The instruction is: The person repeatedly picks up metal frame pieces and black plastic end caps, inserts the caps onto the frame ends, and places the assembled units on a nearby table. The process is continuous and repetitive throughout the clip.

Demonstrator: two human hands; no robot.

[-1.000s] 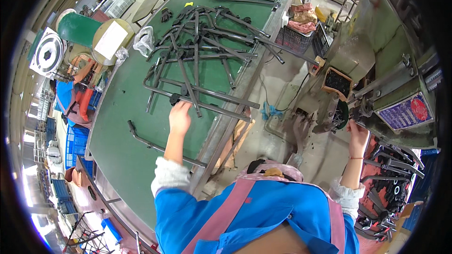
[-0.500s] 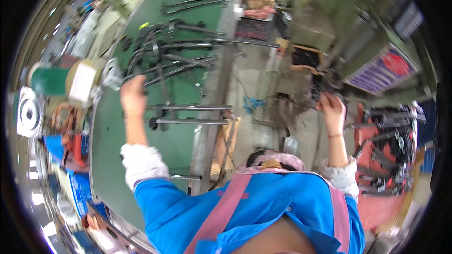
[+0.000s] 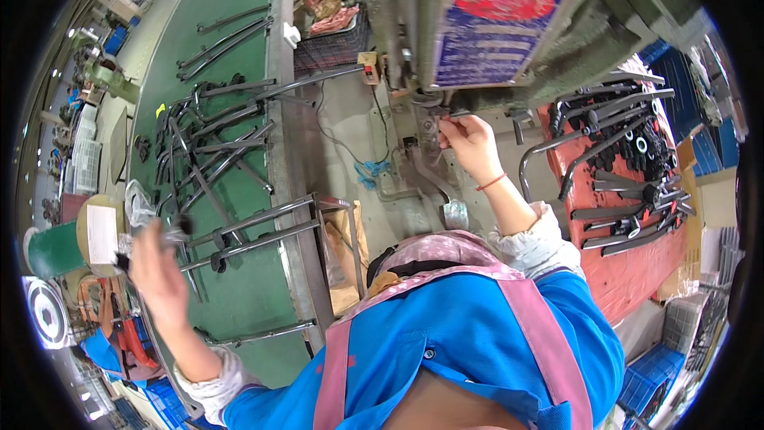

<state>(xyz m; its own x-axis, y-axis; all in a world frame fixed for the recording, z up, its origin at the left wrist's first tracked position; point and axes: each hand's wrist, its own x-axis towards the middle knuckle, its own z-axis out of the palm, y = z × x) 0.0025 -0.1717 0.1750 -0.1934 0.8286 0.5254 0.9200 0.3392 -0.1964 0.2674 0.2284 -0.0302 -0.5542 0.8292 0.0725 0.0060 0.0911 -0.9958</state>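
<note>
My left hand (image 3: pixel 161 279) is over the left edge of the green bench (image 3: pixel 255 283), blurred by motion. A dark blurred part shows at its fingertips; whether the fingers hold it I cannot tell. Beside that hand lie a crumpled clear plastic bag (image 3: pixel 139 205) and a pile of black bent metal tubes (image 3: pixel 208 139). My right hand (image 3: pixel 471 147) is closed in a pinch under the head of a green machine (image 3: pixel 589 40), close to its small tooling (image 3: pixel 430 123). What sits between those fingers is too small to make out.
On the right, a red-covered table (image 3: pixel 617 279) bears several black tube assemblies (image 3: pixel 629 123). A black crate (image 3: pixel 338 46) with rags stands at the back. Two tubes (image 3: pixel 255 243) reach over the bench's metal edge. A cardboard piece (image 3: pixel 344 251) leans beside the bench.
The view has swung to the right. My right hand has come in under the machine head, and my left hand has shifted nearer along the bench's left edge, with a dark part now at its fingertips.
</note>
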